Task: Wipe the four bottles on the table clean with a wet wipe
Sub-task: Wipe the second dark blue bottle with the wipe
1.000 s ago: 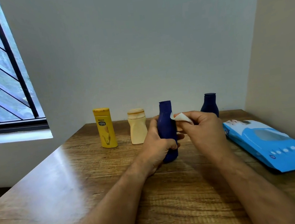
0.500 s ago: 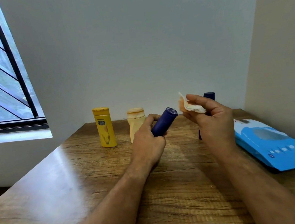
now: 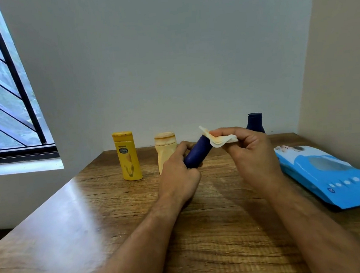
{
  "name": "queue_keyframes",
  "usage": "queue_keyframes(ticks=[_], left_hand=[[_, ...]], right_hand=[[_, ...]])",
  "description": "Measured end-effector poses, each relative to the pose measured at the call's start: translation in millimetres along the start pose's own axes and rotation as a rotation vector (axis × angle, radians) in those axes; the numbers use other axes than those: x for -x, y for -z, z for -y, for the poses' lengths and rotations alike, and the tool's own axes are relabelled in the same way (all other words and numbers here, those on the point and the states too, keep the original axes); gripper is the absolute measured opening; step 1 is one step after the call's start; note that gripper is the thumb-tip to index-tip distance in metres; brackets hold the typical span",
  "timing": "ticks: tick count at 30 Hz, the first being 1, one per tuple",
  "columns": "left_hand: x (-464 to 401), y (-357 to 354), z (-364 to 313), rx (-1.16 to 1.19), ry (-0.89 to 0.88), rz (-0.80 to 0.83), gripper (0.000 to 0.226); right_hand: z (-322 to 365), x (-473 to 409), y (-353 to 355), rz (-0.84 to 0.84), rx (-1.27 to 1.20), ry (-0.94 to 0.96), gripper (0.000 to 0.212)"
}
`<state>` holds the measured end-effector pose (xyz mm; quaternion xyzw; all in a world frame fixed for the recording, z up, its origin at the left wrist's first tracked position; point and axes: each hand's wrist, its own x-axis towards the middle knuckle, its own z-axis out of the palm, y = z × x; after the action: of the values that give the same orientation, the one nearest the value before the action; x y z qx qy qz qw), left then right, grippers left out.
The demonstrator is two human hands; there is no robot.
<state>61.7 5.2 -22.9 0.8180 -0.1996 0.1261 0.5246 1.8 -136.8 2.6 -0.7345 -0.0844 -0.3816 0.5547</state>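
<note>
Pressing wet wipe [image 3: 219, 141] onto tilted navy bottle [image 3: 196, 154].

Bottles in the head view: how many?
4. Yellow bottle and cream bottle stand at the table's back; tilted dark blue bottle in the left hand; another dark blue bottle behind the right hand.

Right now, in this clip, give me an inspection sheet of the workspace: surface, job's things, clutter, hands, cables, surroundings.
Surface: wooden table, glare at left.
Job's things: navy bottle tilted, held off the table; yellow bottle, cream bottle and second navy bottle upright at the back; wet wipe, orange-stained, on the tilted bottle's top end.
Clutter: blue wipes pack lying at right.
Hands: left hand grips the tilted bottle; right hand pinches the wipe.
Cables: nothing seen.
Surroundings: plain walls, barred window at left.
</note>
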Motion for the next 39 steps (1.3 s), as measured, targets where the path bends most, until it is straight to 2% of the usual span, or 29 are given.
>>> queue_keyframes(ticks=[3, 6, 10, 15, 18, 21, 24, 26, 28, 33, 37, 39], left_hand=[[0.1, -0.8, -3.0, 0.108, -0.003, -0.039, 0.051], [-0.8, -1.4, -2.6, 0.078, -0.013, -0.022, 0.053], [1.2, -3.8, -0.2, -0.076, -0.045, 0.009, 0.063], [-2.2, 4.3, 6.2, -0.263, -0.064, 0.018, 0.059], [-3.6, 3.5, 6.1, -0.257, -0.071, -0.009, 0.058], [-3.7, 0.3, 4.1, -0.21, -0.065, -0.044, 0.06], [-1.0, 2.8, 2.2, -0.283, -0.085, -0.033, 0.058], [0.9, 5.8, 1.5, -0.369, -0.118, -0.006, 0.059], [1.7, 6.6, 1.2, -0.424, -0.146, 0.011, 0.058], [0.0, 0.3, 1.2, -0.214, -0.067, -0.002, 0.059], [-0.6, -1.4, 4.0, -0.13, -0.088, 0.017, 0.065], [2.0, -2.1, 2.1, -0.012, -0.117, 0.057, 0.064]], right_hand=[[2.2, -0.3, 1.9, -0.108, 0.006, -0.002, 0.023], [5.8, 0.7, 4.4, -0.16, -0.044, 0.054, 0.023], [4.9, 3.8, 0.8, -0.044, -0.001, 0.139, 0.025], [0.4, 1.4, 1.5, 0.091, 0.052, 0.034, 0.021], [-1.1, 2.0, -0.6, 0.004, 0.049, -0.007, 0.019], [1.5, 2.7, 2.4, -0.119, 0.035, 0.032, 0.016], [3.2, 4.5, 2.3, -0.029, 0.063, 0.098, 0.022], [1.0, 5.0, -1.5, 0.047, 0.134, 0.074, 0.023], [-1.2, 4.3, -3.6, 0.051, 0.147, 0.022, 0.021], [-3.4, 0.3, 2.8, -0.187, 0.105, -0.043, 0.02], [-0.1, 0.8, 0.9, -0.163, 0.041, -0.039, 0.019], [-0.8, 0.1, -0.8, -0.195, 0.023, -0.057, 0.019]])
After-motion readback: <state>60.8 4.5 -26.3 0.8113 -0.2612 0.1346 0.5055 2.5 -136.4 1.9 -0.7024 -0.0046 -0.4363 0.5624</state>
